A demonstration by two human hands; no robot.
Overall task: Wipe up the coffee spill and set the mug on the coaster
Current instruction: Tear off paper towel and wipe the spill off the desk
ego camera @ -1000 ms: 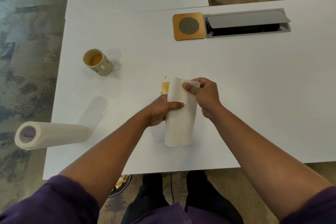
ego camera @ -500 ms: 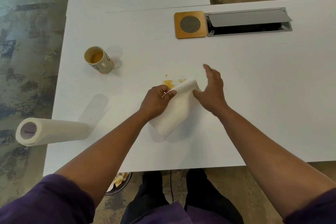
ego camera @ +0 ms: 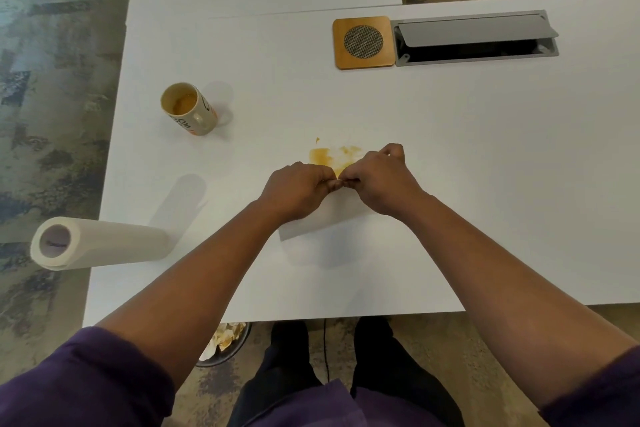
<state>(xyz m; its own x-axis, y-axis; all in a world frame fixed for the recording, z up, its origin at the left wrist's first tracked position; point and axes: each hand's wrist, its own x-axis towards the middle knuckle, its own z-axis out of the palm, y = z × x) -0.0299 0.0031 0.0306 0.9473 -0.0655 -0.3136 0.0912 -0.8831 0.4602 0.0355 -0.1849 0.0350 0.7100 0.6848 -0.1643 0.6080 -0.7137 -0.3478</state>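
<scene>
- The coffee spill [ego camera: 332,157] is the landmark: a brown-orange stain on the white table [ego camera: 450,184], with one small drop just beyond its left end.
- The left hand [ego camera: 298,190] and the right hand [ego camera: 382,180] are on the near side of the spill, with their fingertips meeting; the right hand touches the near right edge of the stain.
- Both hands have the fingers curled, and together they pinch the folded paper towel [ego camera: 311,224], which lies flat on the table under them, near side of the spill.
- The mug [ego camera: 189,108] stands far to the left of the spill and a little beyond it, with a brown rest inside.
- The coaster [ego camera: 363,42], wooden with a round mesh centre, is well beyond the spill, slightly right, touching the grey cable box [ego camera: 476,38].
- The paper towel roll [ego camera: 100,243] lies on its side, far left and nearer than the spill, at the table edge.
</scene>
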